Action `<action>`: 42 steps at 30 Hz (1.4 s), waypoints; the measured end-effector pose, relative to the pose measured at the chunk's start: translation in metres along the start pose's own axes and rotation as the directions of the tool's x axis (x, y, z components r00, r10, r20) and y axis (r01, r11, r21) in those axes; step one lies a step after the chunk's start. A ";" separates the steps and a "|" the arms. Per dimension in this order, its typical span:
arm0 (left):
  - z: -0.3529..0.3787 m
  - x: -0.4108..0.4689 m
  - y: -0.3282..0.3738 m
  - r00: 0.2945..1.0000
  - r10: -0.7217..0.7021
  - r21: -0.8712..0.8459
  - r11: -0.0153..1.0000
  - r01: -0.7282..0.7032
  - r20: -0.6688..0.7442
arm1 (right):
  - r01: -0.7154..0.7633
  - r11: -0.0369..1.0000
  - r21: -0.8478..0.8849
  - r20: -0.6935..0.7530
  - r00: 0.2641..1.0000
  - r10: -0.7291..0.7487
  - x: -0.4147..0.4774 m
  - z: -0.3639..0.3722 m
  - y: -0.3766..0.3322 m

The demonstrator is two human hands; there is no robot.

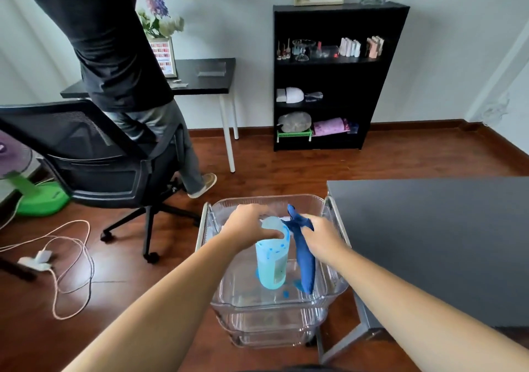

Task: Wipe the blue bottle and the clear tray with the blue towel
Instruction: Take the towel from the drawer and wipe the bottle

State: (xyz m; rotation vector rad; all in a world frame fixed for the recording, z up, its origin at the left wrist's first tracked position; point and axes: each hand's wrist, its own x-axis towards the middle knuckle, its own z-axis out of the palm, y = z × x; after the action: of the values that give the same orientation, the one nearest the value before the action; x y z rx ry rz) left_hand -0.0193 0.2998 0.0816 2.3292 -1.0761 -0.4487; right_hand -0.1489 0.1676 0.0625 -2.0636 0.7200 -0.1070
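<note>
Left hand: the left hand (248,224), at the centre of the frame, reaches in from the lower left and is clenched over the top of the blue bottle (272,260), fingers wrapped around its cap end.
Right hand: the right hand (320,235), just right of the bottle, grasps the blue towel (304,257) near its upper end; a twisted tip of cloth sticks up above the fist.
Blue bottle: stands upright inside the clear tray (329,291), directly under the left hand, with a pale label on its side facing the lower right. Whether its base touches the tray floor cannot be told.
Blue towel: hangs down from the right hand in a long bunched strip, just beside the bottle on its right; its lower end reaches the tray floor area.
Clear tray: the top tier of a stacked clear cart, lower centre of the frame, below both hands; blue smears show on its floor near the bottle's base and the towel's end.
Bench: a dark grey bench (429,243) fills the right side of the frame, just beside the tray.
Surroundings: a black office chair (94,157) stands at the left, a person in dark clothes (114,57) at the upper left, and a black shelf (335,77) at the upper centre against the wall.
</note>
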 end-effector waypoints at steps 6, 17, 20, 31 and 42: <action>-0.001 -0.001 0.002 0.999 -0.018 -0.015 1.000 0.017 -0.042 | 0.125 0.991 0.035 0.107 0.986 -0.128 -0.034 0.041 0.031; -0.003 -0.003 0.007 0.999 -0.044 0.021 0.999 0.044 0.009 | 0.059 0.956 0.288 -0.070 0.997 -0.040 0.004 0.036 0.018; -0.003 -0.003 0.006 0.999 -0.044 0.028 0.999 0.043 0.010 | 0.073 0.944 0.323 0.032 0.996 -0.088 0.002 0.053 0.022; -0.001 -0.003 0.009 0.996 -0.077 0.118 0.990 0.071 0.044 | 0.031 0.960 0.279 0.058 0.997 -0.049 0.029 0.054 0.017; -0.004 -0.003 0.010 0.996 -0.072 0.092 0.994 0.066 0.061 | -0.018 0.980 0.199 -0.066 0.997 0.031 0.023 0.063 0.019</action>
State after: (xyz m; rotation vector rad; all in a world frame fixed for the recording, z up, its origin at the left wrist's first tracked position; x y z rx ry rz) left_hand -0.0250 0.2982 0.0904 2.4518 -1.0684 -0.5140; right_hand -0.1173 0.1948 0.0061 -1.8681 0.7462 -0.2283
